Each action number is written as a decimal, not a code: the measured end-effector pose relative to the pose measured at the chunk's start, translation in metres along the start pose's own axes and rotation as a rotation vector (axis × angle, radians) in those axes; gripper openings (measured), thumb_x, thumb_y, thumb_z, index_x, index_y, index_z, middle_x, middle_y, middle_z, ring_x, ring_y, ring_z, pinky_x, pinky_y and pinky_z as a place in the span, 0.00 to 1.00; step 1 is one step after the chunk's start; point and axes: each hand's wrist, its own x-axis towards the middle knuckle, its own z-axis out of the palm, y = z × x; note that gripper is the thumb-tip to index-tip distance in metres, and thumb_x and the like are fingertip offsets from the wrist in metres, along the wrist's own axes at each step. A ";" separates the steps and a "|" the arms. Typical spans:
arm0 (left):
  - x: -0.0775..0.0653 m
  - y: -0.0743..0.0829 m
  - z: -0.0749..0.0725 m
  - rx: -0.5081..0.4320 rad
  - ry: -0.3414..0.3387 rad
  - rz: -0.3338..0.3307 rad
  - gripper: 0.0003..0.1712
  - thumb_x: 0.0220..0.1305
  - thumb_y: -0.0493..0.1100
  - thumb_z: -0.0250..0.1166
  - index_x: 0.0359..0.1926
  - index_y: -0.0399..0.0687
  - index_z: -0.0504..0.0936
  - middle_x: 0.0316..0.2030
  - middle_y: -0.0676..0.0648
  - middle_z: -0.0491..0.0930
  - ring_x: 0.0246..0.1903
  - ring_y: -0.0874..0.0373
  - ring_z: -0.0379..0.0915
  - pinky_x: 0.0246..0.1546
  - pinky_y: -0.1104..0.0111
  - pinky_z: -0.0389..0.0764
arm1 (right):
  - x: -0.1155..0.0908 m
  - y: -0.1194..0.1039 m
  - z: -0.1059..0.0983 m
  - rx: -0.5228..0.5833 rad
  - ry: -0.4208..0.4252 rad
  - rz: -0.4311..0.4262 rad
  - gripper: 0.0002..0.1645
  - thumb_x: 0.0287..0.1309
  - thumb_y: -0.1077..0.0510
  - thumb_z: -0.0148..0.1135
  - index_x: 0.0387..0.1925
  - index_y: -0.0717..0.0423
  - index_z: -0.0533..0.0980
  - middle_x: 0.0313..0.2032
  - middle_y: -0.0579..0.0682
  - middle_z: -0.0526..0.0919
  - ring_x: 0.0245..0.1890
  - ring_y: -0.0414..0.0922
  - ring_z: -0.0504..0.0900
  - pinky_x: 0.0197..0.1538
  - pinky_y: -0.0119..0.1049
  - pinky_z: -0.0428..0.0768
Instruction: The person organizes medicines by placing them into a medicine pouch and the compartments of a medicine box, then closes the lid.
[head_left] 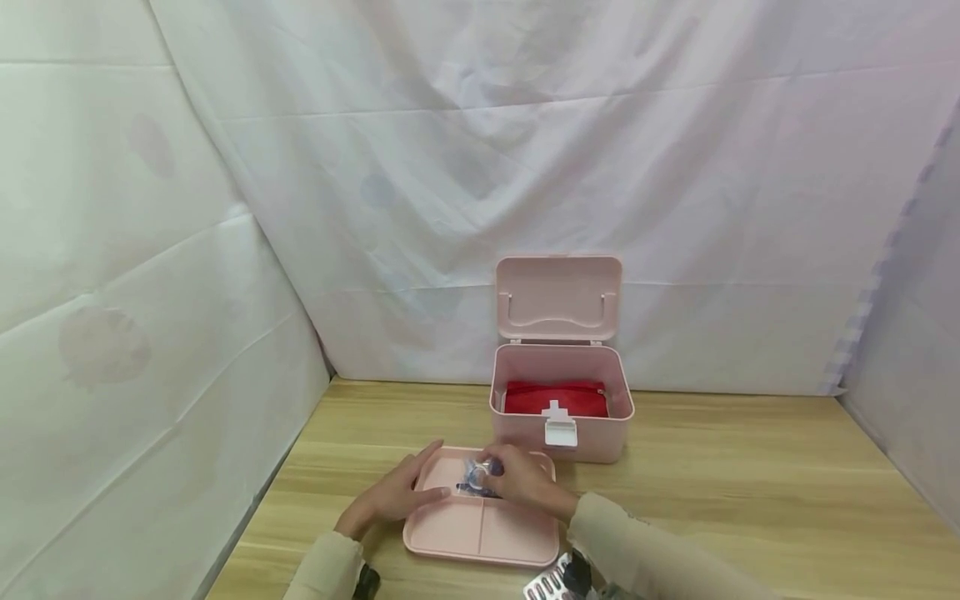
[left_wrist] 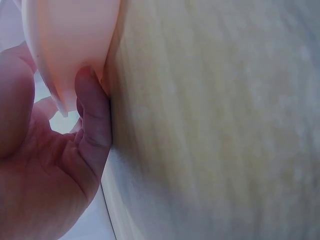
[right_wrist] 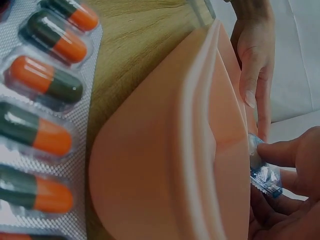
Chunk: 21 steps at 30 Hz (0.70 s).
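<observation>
A shallow pink tray [head_left: 444, 527] with dividers lies on the table. My left hand [head_left: 396, 493] holds its left side, thumb over the rim and other fingers along the outer wall; in the left wrist view a fingertip [left_wrist: 89, 80] presses that wall low by the table. Over the tray's far compartment, my right hand [head_left: 521, 477] pinches a small clear packet [head_left: 474, 477] with blue print and something round and pale inside. The right wrist view shows the packet's crimped end [right_wrist: 270, 187] between thumb and fingers.
Behind the tray stands an open pink box [head_left: 517, 433], lid [head_left: 558, 292] raised, with a red zippered pouch [head_left: 555, 398] inside. A blister pack of two-coloured capsules [head_left: 546, 587] lies by my right wrist at the near side. White cloth [head_left: 420, 208] hangs behind the table.
</observation>
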 end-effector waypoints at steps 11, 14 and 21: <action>0.000 0.001 0.000 -0.003 -0.013 0.021 0.49 0.66 0.56 0.65 0.78 0.43 0.50 0.53 0.36 0.69 0.47 0.52 0.70 0.53 0.51 0.74 | 0.000 0.002 0.001 -0.016 0.018 -0.116 0.21 0.53 0.58 0.73 0.49 0.61 0.83 0.43 0.53 0.86 0.38 0.44 0.80 0.42 0.37 0.79; 0.000 0.002 -0.001 0.002 -0.013 0.009 0.49 0.66 0.56 0.65 0.78 0.45 0.51 0.51 0.38 0.69 0.45 0.52 0.69 0.52 0.51 0.74 | 0.000 0.002 0.000 -0.037 0.042 -0.145 0.21 0.52 0.59 0.74 0.48 0.64 0.82 0.38 0.52 0.85 0.34 0.42 0.77 0.36 0.34 0.77; 0.000 0.001 0.000 0.010 -0.004 0.002 0.49 0.66 0.57 0.65 0.78 0.46 0.51 0.49 0.39 0.69 0.44 0.52 0.69 0.52 0.50 0.74 | -0.004 0.000 -0.004 -0.087 0.025 -0.056 0.22 0.52 0.54 0.74 0.49 0.57 0.83 0.33 0.46 0.82 0.32 0.39 0.76 0.35 0.33 0.75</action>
